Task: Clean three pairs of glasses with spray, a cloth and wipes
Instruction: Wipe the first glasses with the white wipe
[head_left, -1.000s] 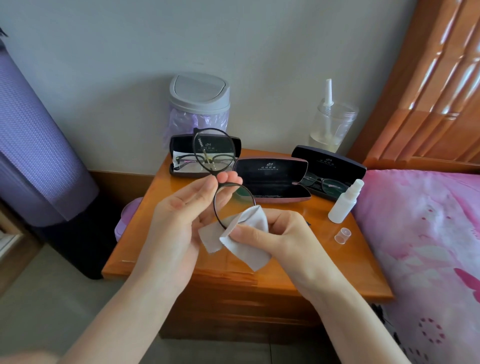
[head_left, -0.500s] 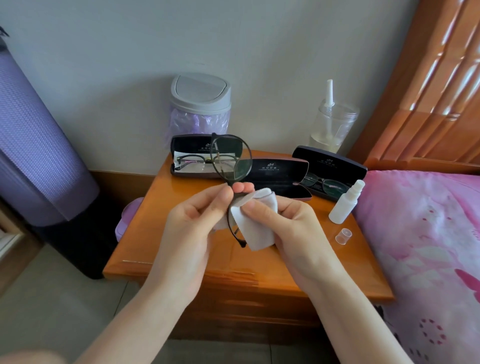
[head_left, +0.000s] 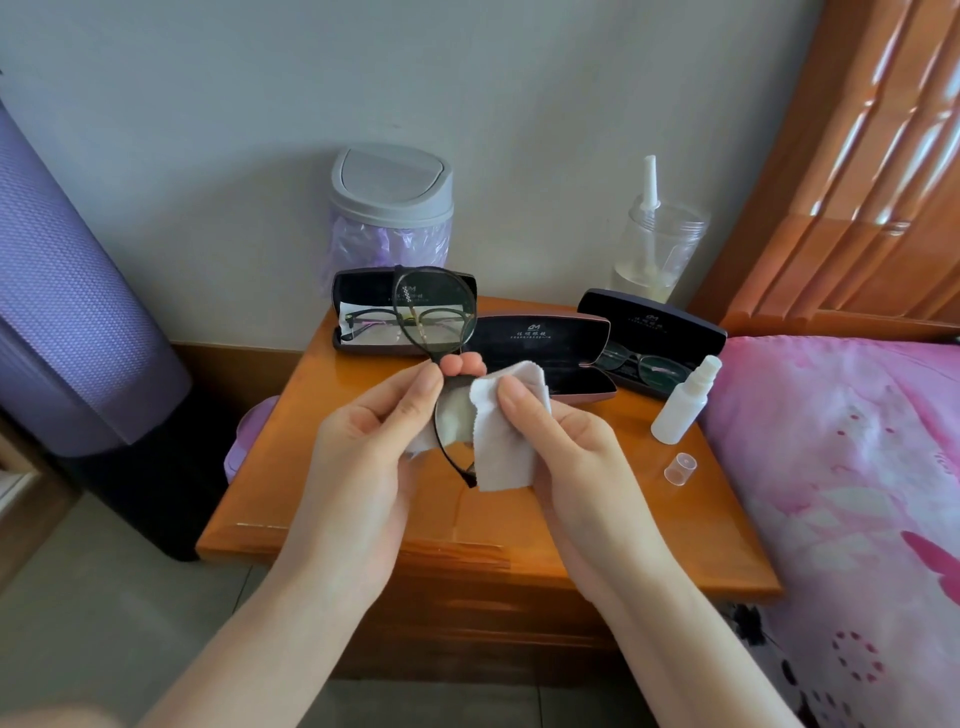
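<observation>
Glossy orange-brown wooden bench (head_left: 270, 488) against the wall. At the back left, a small bin (head_left: 389, 218) with grey swing lid and purple liner. In front of it, three open cases in a row: left case (head_left: 361, 296) holding dark-framed glasses (head_left: 371, 319) on something white, middle case (head_left: 540, 338) showing dark lining, right case (head_left: 649, 319) holding a second pair (head_left: 649, 364). Near the right edge, a white spray bottle (head_left: 683, 402), with a clear cap (head_left: 679, 467) in front. At the back right, a clear jar (head_left: 657, 249), possibly on the far corner.
</observation>
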